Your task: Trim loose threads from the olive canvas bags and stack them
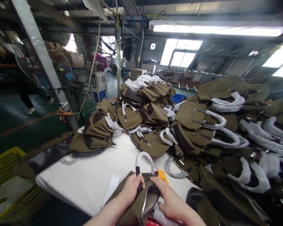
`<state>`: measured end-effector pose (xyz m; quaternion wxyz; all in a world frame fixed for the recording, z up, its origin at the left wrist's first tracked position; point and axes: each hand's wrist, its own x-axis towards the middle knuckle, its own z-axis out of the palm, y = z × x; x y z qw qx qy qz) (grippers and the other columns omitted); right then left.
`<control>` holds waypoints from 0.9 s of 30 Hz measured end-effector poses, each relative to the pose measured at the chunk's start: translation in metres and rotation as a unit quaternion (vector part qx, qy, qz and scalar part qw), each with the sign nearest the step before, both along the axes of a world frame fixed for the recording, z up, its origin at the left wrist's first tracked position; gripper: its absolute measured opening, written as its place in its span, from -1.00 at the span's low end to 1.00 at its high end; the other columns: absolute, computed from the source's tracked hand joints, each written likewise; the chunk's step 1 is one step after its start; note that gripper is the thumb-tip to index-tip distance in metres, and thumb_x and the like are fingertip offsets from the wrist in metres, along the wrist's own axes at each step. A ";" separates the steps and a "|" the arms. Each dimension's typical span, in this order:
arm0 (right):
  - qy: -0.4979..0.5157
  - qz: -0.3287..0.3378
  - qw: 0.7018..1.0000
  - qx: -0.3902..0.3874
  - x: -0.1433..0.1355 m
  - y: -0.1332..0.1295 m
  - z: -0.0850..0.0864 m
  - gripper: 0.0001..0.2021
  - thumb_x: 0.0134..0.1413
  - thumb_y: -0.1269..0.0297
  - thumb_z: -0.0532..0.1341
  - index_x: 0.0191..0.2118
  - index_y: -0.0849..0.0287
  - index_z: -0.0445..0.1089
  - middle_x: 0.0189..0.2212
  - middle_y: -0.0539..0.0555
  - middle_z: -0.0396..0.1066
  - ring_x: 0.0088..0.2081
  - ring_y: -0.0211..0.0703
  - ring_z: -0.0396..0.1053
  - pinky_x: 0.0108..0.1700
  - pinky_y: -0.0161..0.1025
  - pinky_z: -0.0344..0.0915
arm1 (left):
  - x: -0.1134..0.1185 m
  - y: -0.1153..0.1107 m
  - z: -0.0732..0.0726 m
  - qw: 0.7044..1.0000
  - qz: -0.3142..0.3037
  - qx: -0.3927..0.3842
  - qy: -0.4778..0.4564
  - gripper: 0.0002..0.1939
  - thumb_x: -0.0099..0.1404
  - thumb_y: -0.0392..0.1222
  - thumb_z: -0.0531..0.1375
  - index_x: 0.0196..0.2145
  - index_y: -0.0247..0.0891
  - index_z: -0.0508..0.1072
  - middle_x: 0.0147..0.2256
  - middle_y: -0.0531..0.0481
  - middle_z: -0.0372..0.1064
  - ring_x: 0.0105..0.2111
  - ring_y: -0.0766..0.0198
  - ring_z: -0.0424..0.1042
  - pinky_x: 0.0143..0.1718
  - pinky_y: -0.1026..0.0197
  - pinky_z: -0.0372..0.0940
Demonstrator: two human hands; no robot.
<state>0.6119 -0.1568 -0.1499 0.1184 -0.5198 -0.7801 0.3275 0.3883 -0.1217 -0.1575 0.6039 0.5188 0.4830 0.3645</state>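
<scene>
An olive-green bag (129, 207) with a zipped opening lies at the table's near edge, its handle (145, 156) wrapped in white film and standing up. My left hand (132, 188) is closed on the dark base of that handle, thumb on top. My right hand (167, 197) rests over the right side of the bag's opening, fingers stretched toward the handle's other end and thumb apart. Just beyond the right fingertips is an orange object (163, 176). Something red shows inside or under the bag at the bottom edge.
Piles of similar olive bags (146, 116) cover the table's far side and right. The white tabletop (85, 179) shows at left. Left of it are a yellow crate (7, 163), a slanted metal post (44, 59), a fan, and a person (21, 75) walking.
</scene>
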 end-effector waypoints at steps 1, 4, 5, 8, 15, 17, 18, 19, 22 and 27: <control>0.004 -0.022 1.000 -0.003 -0.002 -0.005 -0.002 -0.08 -0.28 0.54 0.14 0.34 0.11 -0.03 0.36 0.24 0.05 0.37 0.10 0.02 0.37 0.12 0.03 | 0.000 0.002 -0.002 1.000 0.003 -0.008 -0.008 -0.36 0.21 0.46 -0.02 -0.48 -0.22 0.37 -0.50 -0.03 0.36 -0.41 0.20 0.31 -0.25 0.15 0.21; 0.034 -0.096 0.995 0.022 -0.010 -0.010 -0.007 -0.30 -0.21 0.51 0.16 0.18 0.13 0.18 0.16 0.23 0.31 0.18 0.05 0.28 0.22 0.04 0.25 | -0.002 0.007 -0.002 1.000 0.002 -0.023 -0.017 -0.33 0.13 0.53 0.01 -0.50 -0.21 0.33 -0.52 0.00 0.32 -0.44 0.22 0.27 -0.27 0.15 0.19; 0.046 -0.092 0.994 0.023 -0.013 -0.010 -0.006 -0.42 -0.21 0.50 0.17 0.06 0.11 0.28 0.03 0.16 0.41 0.06 0.00 0.36 0.13 -0.02 0.31 | -0.002 0.008 -0.001 0.999 -0.002 -0.029 -0.021 -0.33 0.11 0.54 0.02 -0.50 -0.20 0.32 -0.53 0.02 0.30 -0.45 0.23 0.26 -0.28 0.16 0.19; 0.059 -0.027 0.998 0.003 -0.025 -0.008 0.000 -0.69 -0.18 0.49 0.20 -0.24 0.09 0.47 -0.16 0.07 0.51 -0.05 -0.03 0.41 0.04 -0.10 0.31 | -0.001 0.006 0.000 0.998 -0.028 -0.046 -0.025 -0.32 0.13 0.55 -0.02 -0.50 -0.20 0.29 -0.55 0.04 0.28 -0.48 0.25 0.24 -0.30 0.17 0.19; -0.020 0.032 0.997 0.065 -0.039 0.002 0.009 -0.84 0.01 0.46 0.18 -0.36 0.12 0.50 -0.34 0.05 0.59 -0.20 -0.10 0.45 0.09 -0.11 0.24 | -0.030 0.017 0.020 0.934 -0.148 0.088 0.312 -0.61 -0.07 -0.07 0.38 -0.26 -0.23 0.48 -0.42 -0.02 0.49 -0.41 0.14 0.42 -0.37 0.21 0.22; -0.061 0.053 0.993 0.087 -0.040 -0.001 0.006 -0.90 0.08 0.38 0.20 -0.36 0.14 0.48 -0.34 0.06 0.58 -0.20 -0.09 0.44 0.06 -0.13 0.26 | -0.045 0.030 0.030 0.876 -0.153 0.114 0.444 -0.61 -0.04 -0.28 0.31 -0.18 -0.24 0.54 -0.30 -0.17 0.58 -0.28 0.00 0.52 -0.25 0.15 0.29; -0.077 0.071 0.990 0.098 -0.042 -0.004 0.001 -0.91 0.11 0.33 0.21 -0.35 0.13 0.47 -0.32 0.07 0.58 -0.19 -0.08 0.44 0.02 -0.14 0.28 | -0.052 0.039 0.036 0.848 -0.141 0.121 0.497 -0.67 0.02 -0.33 0.24 -0.19 -0.27 0.57 -0.25 -0.26 0.59 -0.22 -0.05 0.54 -0.19 0.11 0.30; -0.095 0.094 0.985 0.107 -0.044 -0.007 -0.006 -0.89 0.12 0.25 0.24 -0.35 0.14 0.47 -0.32 0.08 0.58 -0.21 -0.07 0.44 -0.04 -0.16 0.30 | -0.059 0.047 0.041 0.824 -0.119 0.124 0.539 -0.71 0.09 -0.36 0.17 -0.23 -0.30 0.59 -0.23 -0.33 0.58 -0.18 -0.08 0.55 -0.14 0.07 0.31; -0.106 0.147 0.971 0.157 -0.053 -0.012 -0.033 -0.78 0.14 0.12 0.28 -0.43 0.13 0.48 -0.48 0.06 0.56 -0.39 -0.11 0.42 -0.20 -0.19 0.32 | -0.079 0.066 0.055 0.812 -0.021 0.117 0.571 -0.68 0.25 -0.30 0.06 -0.22 -0.33 0.61 -0.23 -0.37 0.58 -0.18 -0.08 0.57 -0.14 0.06 0.33; 0.050 0.082 0.976 0.195 -0.030 0.014 -0.046 -0.72 0.32 0.12 0.07 -0.28 0.03 0.50 -0.36 0.02 0.59 -0.27 -0.17 0.48 -0.15 -0.28 0.39 | -0.107 0.056 0.065 0.902 0.073 0.168 0.392 -0.65 0.17 -0.32 0.08 -0.23 -0.18 0.64 -0.22 -0.08 0.62 -0.17 0.08 0.58 -0.10 0.17 0.40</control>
